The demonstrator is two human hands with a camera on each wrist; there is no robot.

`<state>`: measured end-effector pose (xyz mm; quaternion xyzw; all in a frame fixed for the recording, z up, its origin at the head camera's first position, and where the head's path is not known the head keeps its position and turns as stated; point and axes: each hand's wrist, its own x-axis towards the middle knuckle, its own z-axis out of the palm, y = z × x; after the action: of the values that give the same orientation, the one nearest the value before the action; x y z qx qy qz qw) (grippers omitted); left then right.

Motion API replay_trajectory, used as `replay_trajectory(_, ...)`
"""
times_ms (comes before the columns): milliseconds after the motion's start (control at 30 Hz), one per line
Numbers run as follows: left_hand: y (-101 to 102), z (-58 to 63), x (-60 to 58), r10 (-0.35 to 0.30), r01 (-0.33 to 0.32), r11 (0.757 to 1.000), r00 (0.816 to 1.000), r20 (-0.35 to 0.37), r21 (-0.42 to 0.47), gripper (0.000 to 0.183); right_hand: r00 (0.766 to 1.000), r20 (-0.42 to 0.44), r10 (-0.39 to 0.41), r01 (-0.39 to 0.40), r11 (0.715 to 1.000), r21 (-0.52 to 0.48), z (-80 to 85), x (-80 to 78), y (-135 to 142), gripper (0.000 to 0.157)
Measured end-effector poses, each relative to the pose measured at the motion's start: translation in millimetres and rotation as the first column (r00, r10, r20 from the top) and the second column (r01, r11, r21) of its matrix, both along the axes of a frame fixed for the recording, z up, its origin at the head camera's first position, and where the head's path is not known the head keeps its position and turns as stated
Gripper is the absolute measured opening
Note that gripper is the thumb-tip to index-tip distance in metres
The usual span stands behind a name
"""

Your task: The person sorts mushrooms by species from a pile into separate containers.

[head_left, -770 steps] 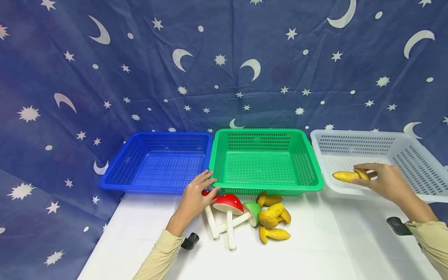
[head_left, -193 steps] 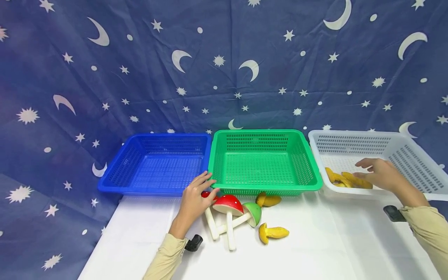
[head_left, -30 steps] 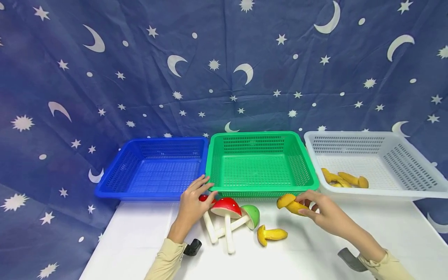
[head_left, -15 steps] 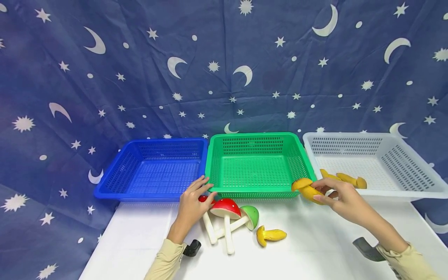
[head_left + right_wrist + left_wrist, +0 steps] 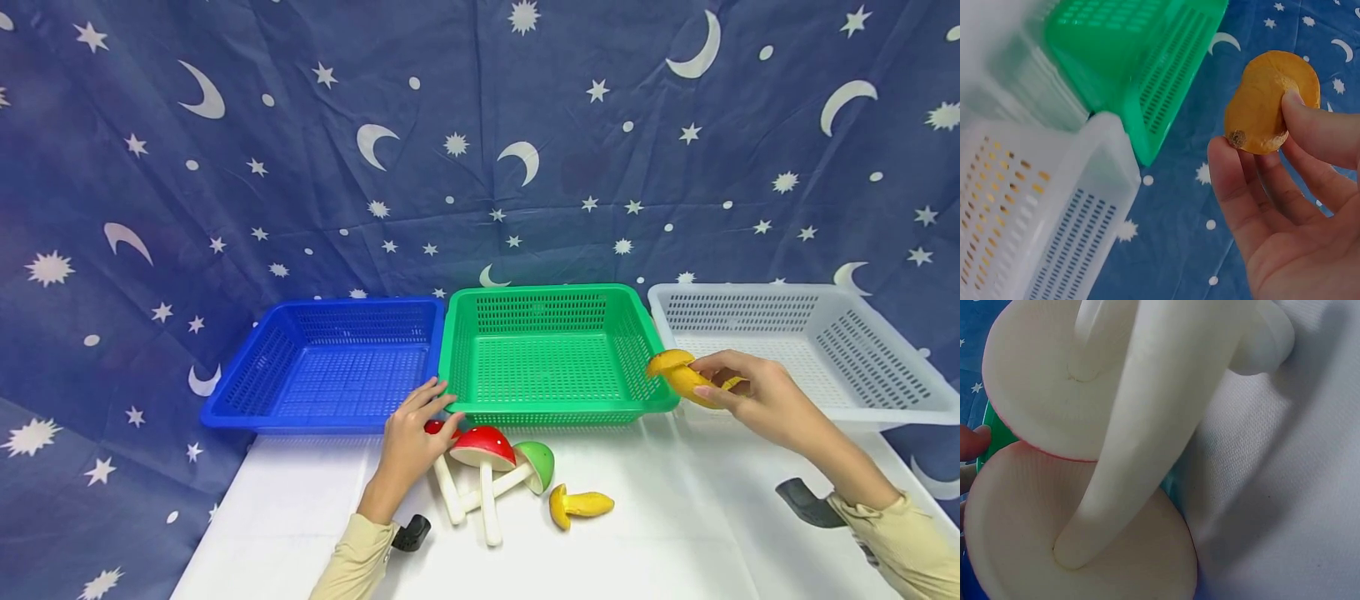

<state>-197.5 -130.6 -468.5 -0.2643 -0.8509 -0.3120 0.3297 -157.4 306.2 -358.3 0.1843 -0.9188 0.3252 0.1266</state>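
Observation:
My right hand (image 5: 776, 404) pinches a yellow toy mushroom (image 5: 678, 375) between thumb and fingers, over the near left corner of the white basket (image 5: 862, 414). In the right wrist view, the brown-spotted end of this yellow mushroom (image 5: 1260, 109) faces the camera. My left hand (image 5: 408, 442) lies with loosely extended fingers at the front rims where the blue basket (image 5: 322, 421) and green basket (image 5: 555, 408) meet. Under that hand is a partly hidden red mushroom (image 5: 447, 483). Beside it lie a second red mushroom (image 5: 486, 450) and a green-capped mushroom (image 5: 536, 467).
Another yellow mushroom (image 5: 581, 504) lies on the white table (image 5: 660, 533). Yellow shows through the holes of the white basket's wall (image 5: 1007, 206) in the right wrist view; my right hand mostly hides those mushrooms from the head view. A starry blue cloth (image 5: 480, 167) hangs behind.
Over the last second my right hand has carried the yellow mushroom up and right, from the table to the white basket. Earlier, other yellow mushrooms went into that basket. The left hand stays put.

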Motion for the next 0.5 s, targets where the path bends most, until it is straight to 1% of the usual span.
replay_trajectory(200,0,0.5,0.4,0.004,-0.004,1.000,1.000,0.002,-0.007,0.025,1.000,0.015,-0.025,0.025,1.000,0.004,6.0,-14.6,12,0.022)
replay_trajectory(433,0,1.3,0.6,0.002,-0.002,1.000,1.000,0.011,-0.005,0.025,0.997,0.021,-0.070,0.068,0.994,0.081,10.3,-32.4,27,0.023)
replay_trajectory(500,-1,1.2,0.5,0.006,-0.006,1.000,1.000,0.018,-0.008,0.025,0.997,0.026,-0.072,0.069,0.993,0.095,10.6,-37.3,30,0.023)
